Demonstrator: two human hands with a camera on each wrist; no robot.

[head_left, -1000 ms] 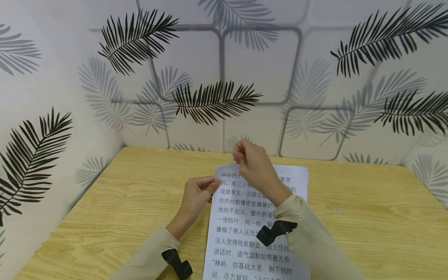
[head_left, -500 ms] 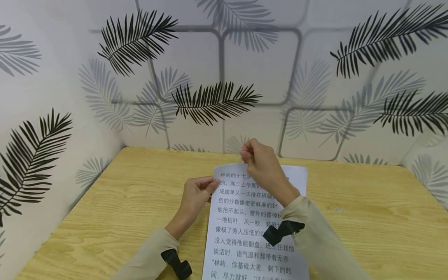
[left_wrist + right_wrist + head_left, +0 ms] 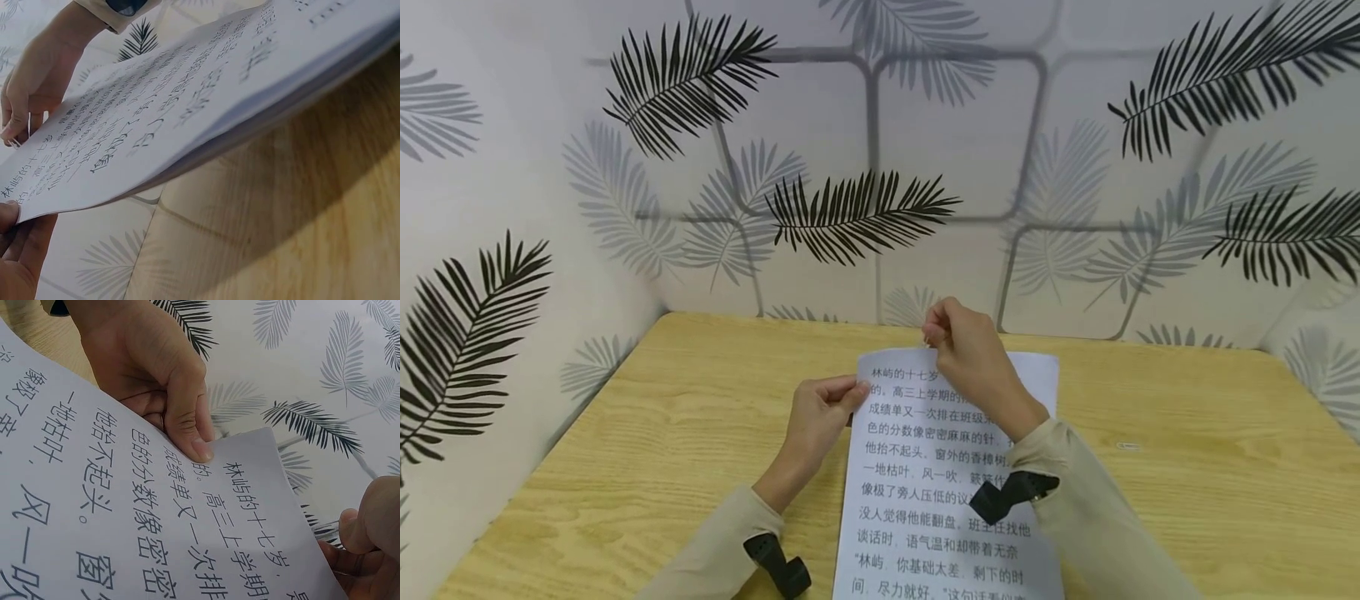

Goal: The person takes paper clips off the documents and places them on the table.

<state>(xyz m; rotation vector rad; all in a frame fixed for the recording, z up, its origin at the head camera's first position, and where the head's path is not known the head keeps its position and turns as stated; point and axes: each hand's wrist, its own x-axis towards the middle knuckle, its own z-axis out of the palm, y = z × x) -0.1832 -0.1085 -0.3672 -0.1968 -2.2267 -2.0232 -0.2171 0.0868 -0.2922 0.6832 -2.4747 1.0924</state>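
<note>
Head cam: forward-down over table (image 3: 1195, 521), wall (image 3: 947, 142). Left wrist cam (image 3: 778, 568) low along paper (image 3: 169, 122), right wrist cam (image 3: 1000, 500) facing it; both close, sharing my left hand (image 3: 153, 362).

In the left wrist view, the counter (image 3: 331, 244) is being shadowed beneath the paper (image 3: 156, 125); some print (image 3: 257, 55) is being blurred.

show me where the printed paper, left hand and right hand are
printed paper (image 3: 925, 482): head view, on its text-covered face
left hand (image 3: 815, 418): head view, middle of the hand
right hand (image 3: 975, 357): head view, back of the hand
</note>
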